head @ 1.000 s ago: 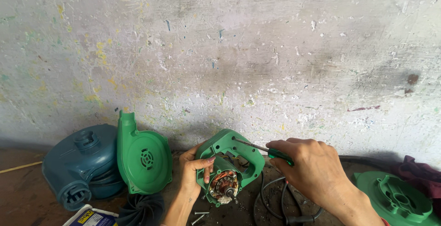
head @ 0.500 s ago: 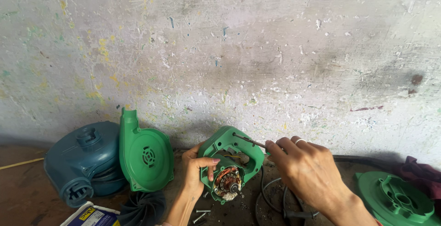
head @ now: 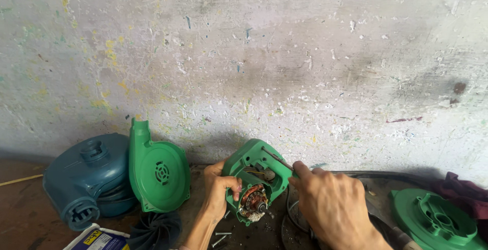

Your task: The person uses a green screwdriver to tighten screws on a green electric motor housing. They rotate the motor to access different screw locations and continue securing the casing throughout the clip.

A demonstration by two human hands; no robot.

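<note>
Right hand (head: pixel 333 204) has shifted a touch lower and nearer since half a second back, and the thin metal screwdriver shaft (head: pixel 277 158) it pinches between thumb and fingers now angles up-left into the top of the green plastic motor housing (head: pixel 251 171). Left hand (head: pixel 219 189) is clamped around the housing's left edge, fingers curled over the rim, propping it tilted on the dark, grimy workbench (head: pixel 20 229) close to the paint-flecked wall (head: pixel 254 51). Down at the housing's lower opening you can see the copper-wound motor armature (head: pixel 252 199) exposed, so the unit looks well opened up already. Loose silver screws (head: pixel 219 239) lie on the bench just below the left wrist, a sign fasteners are out. Off to the left a green snail-shaped fan cover (head: pixel 157 171) leans against a blue-grey blower casing (head: pixel 86 179), with a black impeller fan (head: pixel 155 232) in front. Another round green casing half (head: pixel 434 219) sits far right. By my read, the shell is apart and the motor section is what remains in hand.
</note>
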